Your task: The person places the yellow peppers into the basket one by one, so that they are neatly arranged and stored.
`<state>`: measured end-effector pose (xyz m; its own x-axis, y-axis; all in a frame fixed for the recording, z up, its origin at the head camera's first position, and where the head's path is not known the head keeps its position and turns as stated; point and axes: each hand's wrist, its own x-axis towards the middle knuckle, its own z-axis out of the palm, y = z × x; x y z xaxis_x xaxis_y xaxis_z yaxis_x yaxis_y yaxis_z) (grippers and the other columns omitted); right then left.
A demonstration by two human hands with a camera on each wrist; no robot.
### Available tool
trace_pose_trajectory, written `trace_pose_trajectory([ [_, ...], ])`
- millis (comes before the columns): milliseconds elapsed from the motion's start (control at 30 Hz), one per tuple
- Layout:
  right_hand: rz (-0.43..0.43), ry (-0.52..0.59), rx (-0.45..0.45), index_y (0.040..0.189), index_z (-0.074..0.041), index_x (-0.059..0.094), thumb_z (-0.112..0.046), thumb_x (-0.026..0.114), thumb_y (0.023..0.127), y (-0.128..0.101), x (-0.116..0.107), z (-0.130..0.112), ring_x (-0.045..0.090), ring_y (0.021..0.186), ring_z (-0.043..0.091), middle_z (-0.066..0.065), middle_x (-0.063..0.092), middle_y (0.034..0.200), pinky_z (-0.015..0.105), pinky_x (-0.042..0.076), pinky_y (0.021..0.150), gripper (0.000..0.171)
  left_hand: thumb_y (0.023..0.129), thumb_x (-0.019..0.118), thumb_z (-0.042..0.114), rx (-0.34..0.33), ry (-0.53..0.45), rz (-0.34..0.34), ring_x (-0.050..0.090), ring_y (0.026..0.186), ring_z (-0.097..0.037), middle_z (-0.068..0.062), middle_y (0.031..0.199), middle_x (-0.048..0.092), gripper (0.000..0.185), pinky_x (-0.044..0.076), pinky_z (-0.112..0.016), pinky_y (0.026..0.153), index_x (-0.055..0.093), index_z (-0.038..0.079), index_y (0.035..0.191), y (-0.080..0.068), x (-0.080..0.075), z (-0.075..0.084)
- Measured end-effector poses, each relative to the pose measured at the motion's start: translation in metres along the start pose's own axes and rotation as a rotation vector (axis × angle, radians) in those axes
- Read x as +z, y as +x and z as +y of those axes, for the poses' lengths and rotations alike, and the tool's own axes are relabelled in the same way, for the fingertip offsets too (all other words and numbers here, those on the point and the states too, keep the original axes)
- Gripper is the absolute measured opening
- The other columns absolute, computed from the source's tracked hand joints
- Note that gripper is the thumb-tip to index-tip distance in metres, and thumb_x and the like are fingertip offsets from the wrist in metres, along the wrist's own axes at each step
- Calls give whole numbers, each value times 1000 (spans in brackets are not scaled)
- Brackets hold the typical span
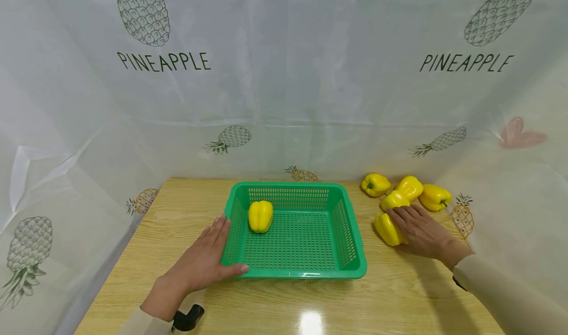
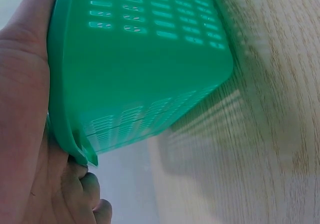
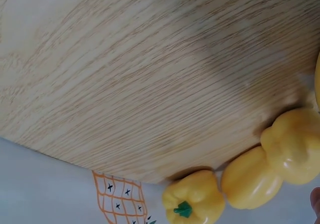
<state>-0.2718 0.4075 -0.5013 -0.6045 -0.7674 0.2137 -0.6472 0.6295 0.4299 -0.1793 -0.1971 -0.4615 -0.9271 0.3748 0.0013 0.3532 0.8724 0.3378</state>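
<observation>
A green plastic basket (image 1: 350,236) sits mid-table with one yellow bell pepper (image 1: 260,215) in its far left part. My left hand (image 1: 208,256) rests against the basket's near left corner, fingers straight along the left wall and thumb along the front rim. In the left wrist view the palm (image 2: 25,108) presses on the basket's rim (image 2: 57,83). My right hand (image 1: 419,231) lies flat on a yellow pepper (image 1: 387,230) to the right of the basket. Three more yellow peppers (image 1: 375,184) (image 1: 408,189) (image 1: 435,197) lie just beyond it; the right wrist view shows them (image 3: 250,178).
The wooden table (image 1: 284,300) is walled on three sides by a white pineapple-print sheet (image 1: 284,103). Bare tabletop lies in front of the basket and to its left. A black strap mount (image 1: 188,317) sits at my left wrist.
</observation>
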Motion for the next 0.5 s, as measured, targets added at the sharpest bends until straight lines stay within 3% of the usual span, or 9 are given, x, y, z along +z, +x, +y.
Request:
trace_pose_trajectory([
  [333,-29,51,68,149,6,44,-58,96,67,12,-5,-12,55,127,43,25,56,139,60,48,108,116,87,60,84,2,-12,5,18,162,-40,-25,175,14,126,23,-60,129,19,-6,166,0,0,2],
  [500,-35,73,90,147,6,44,-55,97,67,17,-6,-18,58,121,42,24,58,134,60,51,103,114,87,60,84,0,-10,3,18,162,-40,-24,175,13,126,23,-60,129,18,-5,166,0,0,2],
])
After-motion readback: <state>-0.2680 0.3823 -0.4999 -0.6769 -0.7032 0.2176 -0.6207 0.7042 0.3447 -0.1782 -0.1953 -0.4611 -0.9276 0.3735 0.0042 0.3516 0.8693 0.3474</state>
